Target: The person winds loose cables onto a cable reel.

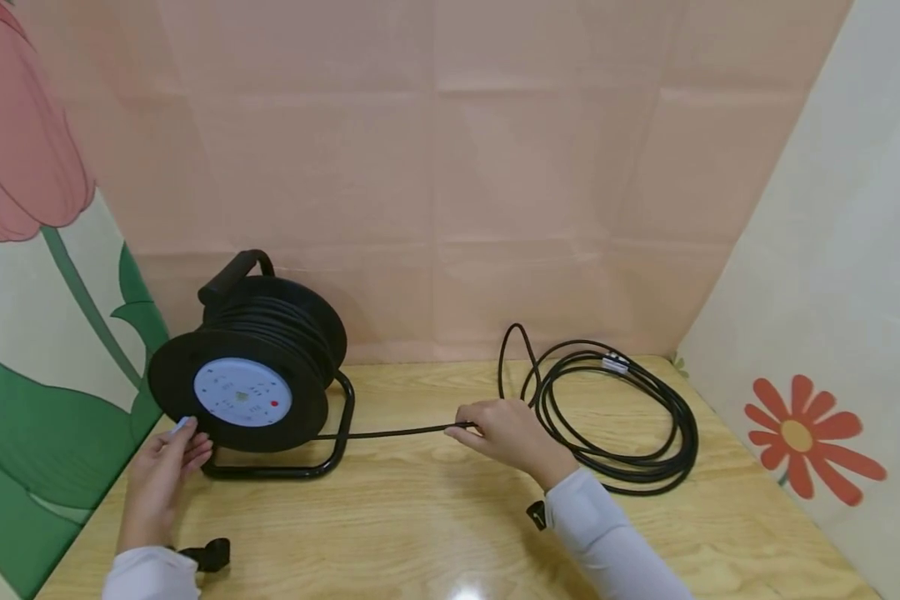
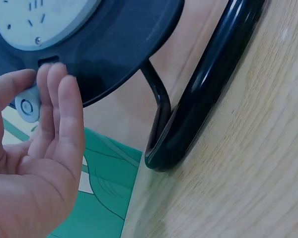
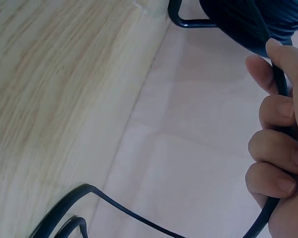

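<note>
By the worktop's left edge my left grip pinches the reel knob; my right grip holds cable — probably springy; guide mid-span.

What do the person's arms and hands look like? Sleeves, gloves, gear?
Pale whitish fabric left sleeve and matching right sleeve. Left hand and right hand ungloved. Small black object beside the left wrist, another beside the right; both too small to identify.

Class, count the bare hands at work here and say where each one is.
2: the left hand holds the pale grey knob on the round black reel; the right hand grips the thin black cable.
</note>
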### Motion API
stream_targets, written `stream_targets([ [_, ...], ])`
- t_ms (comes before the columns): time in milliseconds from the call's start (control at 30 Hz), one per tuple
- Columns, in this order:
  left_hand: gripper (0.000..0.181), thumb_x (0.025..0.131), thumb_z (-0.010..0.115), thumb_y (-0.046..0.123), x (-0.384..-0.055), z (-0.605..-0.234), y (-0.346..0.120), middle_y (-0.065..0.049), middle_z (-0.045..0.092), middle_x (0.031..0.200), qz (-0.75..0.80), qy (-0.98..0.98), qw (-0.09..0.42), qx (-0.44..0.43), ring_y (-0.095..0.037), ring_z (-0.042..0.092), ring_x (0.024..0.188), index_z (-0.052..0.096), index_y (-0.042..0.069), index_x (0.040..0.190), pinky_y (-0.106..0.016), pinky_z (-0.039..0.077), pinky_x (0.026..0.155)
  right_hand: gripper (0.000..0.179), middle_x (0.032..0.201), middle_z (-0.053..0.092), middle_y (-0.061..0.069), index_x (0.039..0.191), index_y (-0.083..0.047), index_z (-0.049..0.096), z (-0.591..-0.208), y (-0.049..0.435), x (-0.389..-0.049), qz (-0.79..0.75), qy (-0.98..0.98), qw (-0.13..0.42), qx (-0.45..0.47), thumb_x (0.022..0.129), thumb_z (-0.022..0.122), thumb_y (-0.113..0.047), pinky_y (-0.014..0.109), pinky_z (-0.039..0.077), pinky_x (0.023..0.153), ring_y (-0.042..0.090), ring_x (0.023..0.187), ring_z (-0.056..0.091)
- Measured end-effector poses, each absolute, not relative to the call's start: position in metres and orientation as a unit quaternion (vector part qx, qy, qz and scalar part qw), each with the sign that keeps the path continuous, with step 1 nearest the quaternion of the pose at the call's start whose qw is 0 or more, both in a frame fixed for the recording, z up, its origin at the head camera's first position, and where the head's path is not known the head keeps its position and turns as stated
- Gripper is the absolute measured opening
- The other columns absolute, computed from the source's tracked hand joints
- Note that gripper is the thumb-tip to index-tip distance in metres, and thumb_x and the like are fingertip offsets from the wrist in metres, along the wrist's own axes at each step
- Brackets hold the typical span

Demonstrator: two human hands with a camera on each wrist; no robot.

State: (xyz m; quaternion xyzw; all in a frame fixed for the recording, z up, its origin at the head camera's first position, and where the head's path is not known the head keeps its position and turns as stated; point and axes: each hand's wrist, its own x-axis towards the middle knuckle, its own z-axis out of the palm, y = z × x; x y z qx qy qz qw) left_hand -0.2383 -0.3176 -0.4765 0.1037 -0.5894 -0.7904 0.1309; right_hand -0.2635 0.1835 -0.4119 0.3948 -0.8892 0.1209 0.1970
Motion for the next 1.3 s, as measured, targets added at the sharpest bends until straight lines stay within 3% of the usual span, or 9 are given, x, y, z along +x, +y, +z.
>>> stream_targets([
  [233,0.025,0.094,0.072,0.028,-0.224,-0.446,-0.300,0.001,0.068,0.083,-0.787,-0.581,0.144,0.148,-0.009,0.068,0.077,0.059,0.006,0.096,-0.022,0.057,0.073,0.019,0.078,0.069,-0.011,0.091,-0.021,0.071,-0.416,0.182,-0.264,0.123,-0.893,0.192,0.387,0.098,0.066,-0.038,0.015,0.035,0.043,-0.005,0.052,0.043],
  [433,0.036,0.100,0.058,0.041,-0.212,-0.418,-0.293,0.004,0.063,0.087,-0.797,-0.559,0.081,0.216,-0.007,0.065,0.083,0.049,0.008,0.115,-0.020,0.055,0.079,0.013,0.080,0.069,-0.011,0.092,-0.021,0.072,-0.418,0.177,-0.266,0.127,-0.897,0.177,0.384,0.097,0.065,-0.031,0.016,0.031,0.040,-0.003,0.048,0.039],
  [567,0.039,0.101,0.055,0.043,-0.210,-0.407,-0.294,0.003,0.062,0.089,-0.816,-0.524,0.071,0.234,-0.007,0.065,0.085,0.044,0.011,0.121,-0.020,0.054,0.083,0.014,0.083,0.069,-0.011,0.095,-0.021,0.072,-0.416,0.171,-0.268,0.121,-0.901,0.165,0.383,0.099,0.062,-0.031,0.017,0.036,0.043,-0.002,0.052,0.043],
  [867,0.040,0.099,0.061,0.036,-0.208,-0.391,-0.290,0.002,0.061,0.095,-0.824,-0.511,0.141,0.198,-0.007,0.062,0.089,0.045,0.007,0.121,-0.017,0.054,0.081,0.022,0.083,0.071,-0.009,0.097,-0.018,0.073,-0.420,0.155,-0.274,0.109,-0.895,0.166,0.399,0.101,0.062,-0.037,0.018,0.043,0.050,-0.003,0.057,0.052],
  [1133,0.035,0.100,0.062,0.030,-0.210,-0.377,-0.284,0.000,0.060,0.099,-0.817,-0.514,0.189,0.179,-0.009,0.060,0.090,0.048,0.005,0.120,-0.016,0.053,0.080,0.018,0.076,0.064,-0.015,0.092,-0.023,0.070,-0.423,0.142,-0.278,0.104,-0.900,0.135,0.402,0.101,0.058,-0.033,0.017,0.029,0.041,-0.002,0.048,0.039],
  [1300,0.028,0.099,0.063,0.028,-0.212,-0.369,-0.278,0.002,0.062,0.098,-0.781,-0.551,0.236,0.173,-0.007,0.062,0.088,0.052,0.009,0.117,-0.013,0.052,0.077,0.022,0.065,0.056,-0.017,0.087,-0.024,0.069,-0.421,0.141,-0.280,0.098,-0.902,0.143,0.395,0.100,0.060,-0.039,0.020,0.029,0.041,0.000,0.046,0.037],
])
